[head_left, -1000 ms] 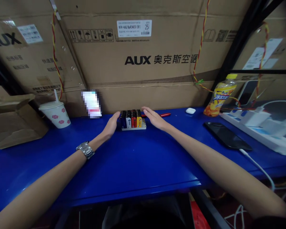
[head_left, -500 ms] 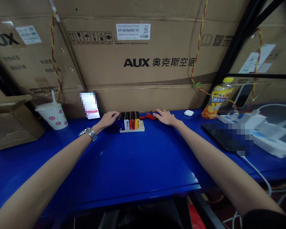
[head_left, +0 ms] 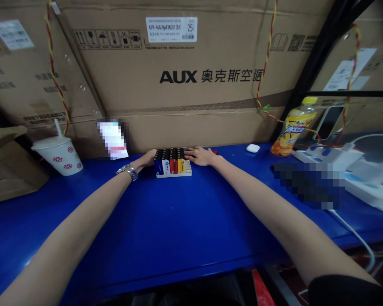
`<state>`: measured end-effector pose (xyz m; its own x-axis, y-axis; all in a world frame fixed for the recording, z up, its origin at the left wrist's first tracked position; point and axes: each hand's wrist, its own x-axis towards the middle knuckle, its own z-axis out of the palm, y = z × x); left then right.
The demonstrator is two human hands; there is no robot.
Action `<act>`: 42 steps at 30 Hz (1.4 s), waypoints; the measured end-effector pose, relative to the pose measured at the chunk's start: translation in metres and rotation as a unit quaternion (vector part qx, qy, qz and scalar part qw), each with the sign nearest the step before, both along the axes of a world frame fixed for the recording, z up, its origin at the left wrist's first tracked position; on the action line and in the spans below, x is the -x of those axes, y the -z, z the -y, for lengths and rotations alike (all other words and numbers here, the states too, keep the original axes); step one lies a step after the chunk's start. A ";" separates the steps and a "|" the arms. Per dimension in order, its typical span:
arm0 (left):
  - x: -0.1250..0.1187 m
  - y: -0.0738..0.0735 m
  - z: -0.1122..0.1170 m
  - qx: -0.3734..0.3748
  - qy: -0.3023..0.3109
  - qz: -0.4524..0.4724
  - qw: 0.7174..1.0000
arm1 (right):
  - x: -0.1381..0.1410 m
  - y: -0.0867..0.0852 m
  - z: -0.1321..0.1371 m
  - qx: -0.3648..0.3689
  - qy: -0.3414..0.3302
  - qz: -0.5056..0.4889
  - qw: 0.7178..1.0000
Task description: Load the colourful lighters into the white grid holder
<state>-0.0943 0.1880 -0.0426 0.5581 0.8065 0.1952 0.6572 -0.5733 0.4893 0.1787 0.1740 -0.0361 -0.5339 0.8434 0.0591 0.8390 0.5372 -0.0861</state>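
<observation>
A white tray (head_left: 175, 174) holds rows of upright lighters (head_left: 174, 165) with black tops; its front row is blue, white, red and yellow. Several slots at the tray's right end hold no lighter. My left hand (head_left: 144, 160) grips the tray's left side, its fingertips partly hidden behind the lighters. My right hand (head_left: 201, 156) lies low at the tray's right end with fingers stretched toward the lighters. Behind that hand a bit of a red lighter (head_left: 214, 152) shows on the blue table (head_left: 178, 221); the rest is covered.
A white paper cup with a straw (head_left: 59, 155), a brown paper bag (head_left: 12, 165) and a lit phone (head_left: 113, 138) stand left. To the right are a white earbud case (head_left: 252, 148), a drink bottle (head_left: 293, 127), a dark blurred device (head_left: 306, 182) and power strips (head_left: 367, 182). Large cartons (head_left: 194, 97) close off the back.
My right hand has moved left, over the red lighter and up to the tray's right end. My left hand has come closer against the tray's left side. The view has shifted slightly.
</observation>
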 end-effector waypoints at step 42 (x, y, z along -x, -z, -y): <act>-0.030 -0.015 0.165 -0.201 -0.081 -0.157 0.964 | -0.010 -0.008 0.101 -0.127 -0.220 -0.080 0.964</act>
<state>-0.0641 0.0234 -0.0280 0.5132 0.7824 0.3529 0.8337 -0.5522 0.0119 0.1882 0.0732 -0.0280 -0.8035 0.4844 0.3460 0.5116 0.8591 -0.0146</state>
